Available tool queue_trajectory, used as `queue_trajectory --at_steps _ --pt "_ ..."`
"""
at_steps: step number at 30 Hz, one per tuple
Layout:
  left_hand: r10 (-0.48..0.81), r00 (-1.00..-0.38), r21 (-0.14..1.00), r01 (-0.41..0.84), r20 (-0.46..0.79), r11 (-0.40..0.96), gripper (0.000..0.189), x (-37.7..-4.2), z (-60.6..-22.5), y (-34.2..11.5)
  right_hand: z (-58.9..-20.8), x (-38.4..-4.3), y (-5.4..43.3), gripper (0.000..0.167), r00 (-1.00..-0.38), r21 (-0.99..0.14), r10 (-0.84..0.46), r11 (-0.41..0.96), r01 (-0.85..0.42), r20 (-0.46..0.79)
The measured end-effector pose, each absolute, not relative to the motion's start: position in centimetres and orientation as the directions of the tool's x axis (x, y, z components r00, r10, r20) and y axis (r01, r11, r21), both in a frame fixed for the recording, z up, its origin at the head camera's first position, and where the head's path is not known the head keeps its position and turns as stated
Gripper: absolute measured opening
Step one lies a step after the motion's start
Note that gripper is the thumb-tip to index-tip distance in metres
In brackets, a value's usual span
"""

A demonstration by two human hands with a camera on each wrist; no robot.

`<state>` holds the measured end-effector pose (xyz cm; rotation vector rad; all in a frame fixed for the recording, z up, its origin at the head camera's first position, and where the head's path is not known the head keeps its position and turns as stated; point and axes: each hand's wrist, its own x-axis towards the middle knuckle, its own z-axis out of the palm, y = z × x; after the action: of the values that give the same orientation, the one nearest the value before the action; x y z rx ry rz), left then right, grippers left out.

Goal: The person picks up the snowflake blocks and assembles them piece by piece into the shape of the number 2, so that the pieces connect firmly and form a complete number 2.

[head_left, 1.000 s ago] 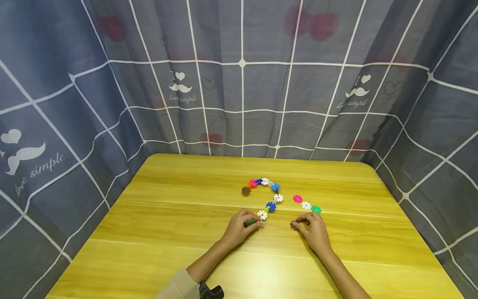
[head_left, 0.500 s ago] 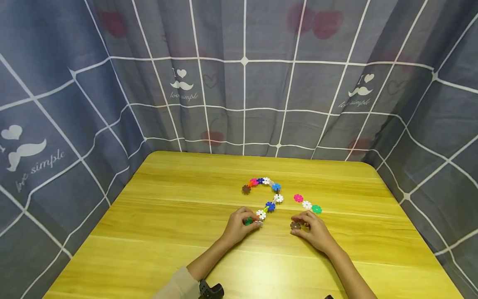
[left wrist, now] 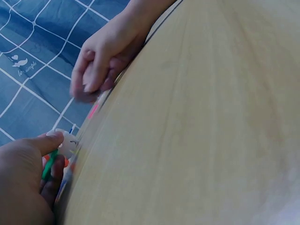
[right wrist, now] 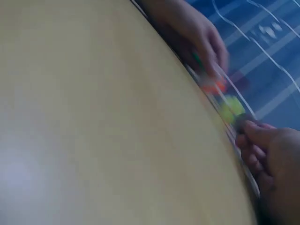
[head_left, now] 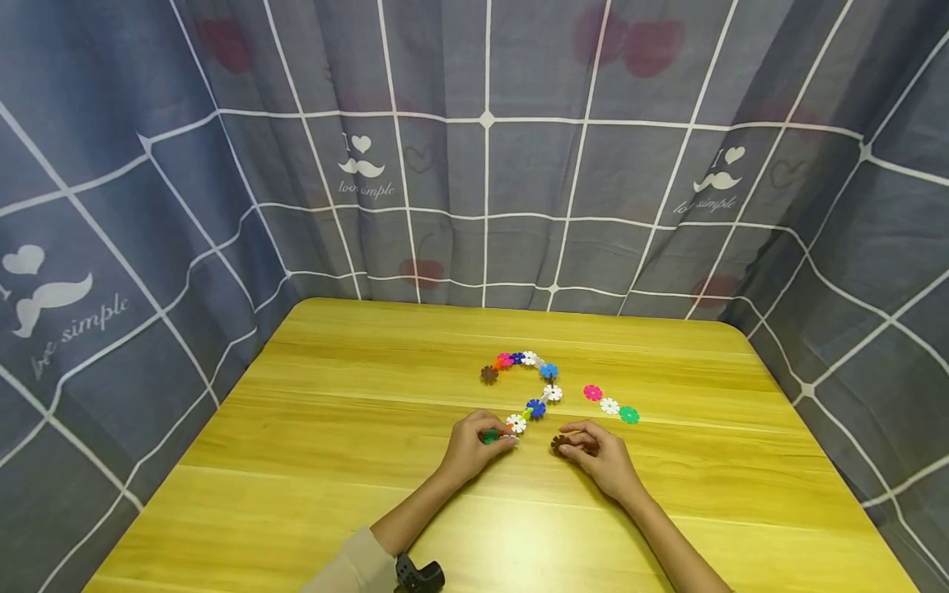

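Observation:
A curved chain of interlocking snowflake discs lies on the table, running from a brown disc (head_left: 489, 375) at its far end past a blue disc (head_left: 536, 408) to a white disc (head_left: 516, 423) near my left hand (head_left: 470, 449). That hand pinches the chain's near end; a green disc (left wrist: 49, 165) and a white disc (left wrist: 68, 143) show between thumb and fingers in the left wrist view. My right hand (head_left: 610, 463) holds a loose brown disc (head_left: 559, 445) between thumb and fingers, a short way right of the chain. The right wrist view is blurred.
Right of the chain, a pink disc (head_left: 592, 393), a white disc (head_left: 610, 406) and a green disc (head_left: 629, 414) lie flat in a slanting row on the wooden table (head_left: 356, 379). A checked curtain (head_left: 445, 165) surrounds the table's back and sides.
My right hand has turned the brown disc and moved left with it, closer to the chain. My left hand keeps its hold, and the chain's near end has shifted slightly left.

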<state>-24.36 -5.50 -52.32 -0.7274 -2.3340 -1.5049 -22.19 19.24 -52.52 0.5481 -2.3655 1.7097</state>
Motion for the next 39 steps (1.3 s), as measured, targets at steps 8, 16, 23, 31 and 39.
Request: queue_trajectory --at_steps 8,16,23,31,39 --pt "0.209 -0.88 0.832 0.472 0.426 0.291 0.012 -24.3 -52.0 -5.2 -51.9 -21.8 14.7 0.021 -0.981 -0.989 -0.129 -0.006 -0.146 0.146" --pt "0.217 -0.884 0.856 0.458 0.413 0.239 0.009 -22.9 -50.0 -5.2 -51.7 -21.8 13.9 0.025 -0.988 -0.997 -0.145 -0.051 -0.052 0.059" --pt "0.252 -0.871 0.874 0.464 0.421 0.145 0.008 -22.1 -48.7 -5.1 -51.6 -22.2 13.7 0.025 -0.987 -0.999 -0.162 -0.035 -0.007 0.012" --pt "0.218 -0.87 0.85 0.484 0.442 0.208 0.008 -22.6 -49.6 -4.7 -51.1 -22.6 13.5 0.026 -0.98 -0.995 -0.194 -0.085 0.058 -0.041" --pt "0.26 -0.834 0.753 0.551 0.486 0.359 0.016 -24.1 -52.4 -5.0 -51.2 -22.6 13.4 0.023 -0.981 -0.991 -0.184 0.107 -0.085 0.065"
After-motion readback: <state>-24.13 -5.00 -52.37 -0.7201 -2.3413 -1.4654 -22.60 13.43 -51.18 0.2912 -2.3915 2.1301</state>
